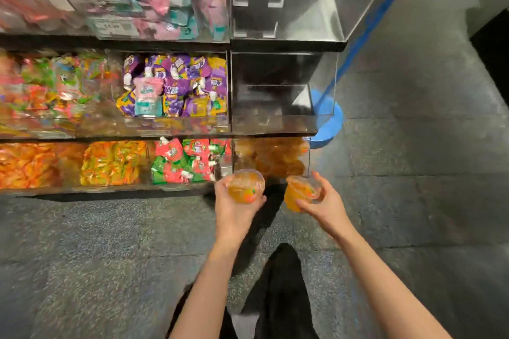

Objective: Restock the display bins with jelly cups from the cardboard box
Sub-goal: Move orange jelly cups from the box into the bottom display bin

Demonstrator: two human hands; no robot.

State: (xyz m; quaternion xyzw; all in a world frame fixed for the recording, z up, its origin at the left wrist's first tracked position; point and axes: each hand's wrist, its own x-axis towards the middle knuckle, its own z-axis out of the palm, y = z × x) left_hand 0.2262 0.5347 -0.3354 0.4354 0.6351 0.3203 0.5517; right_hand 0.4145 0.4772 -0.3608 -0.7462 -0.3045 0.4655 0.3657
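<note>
We hold two jelly cups, one per hand. Left hand [234, 205] grasps cup [246, 186] from below; right hand [323, 202] grips second cup [300, 195], tilted toward bottom-right bin [271, 157], probably for dropping in. That bin part-full of orange cups, too blurred to count. Two clear bins above it bare. Cardboard box not in view.

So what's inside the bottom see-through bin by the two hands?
The bottom clear bin holds a blurry pile of orange jelly cups. How many, and what lies beneath the pile, can't be seen.
</note>
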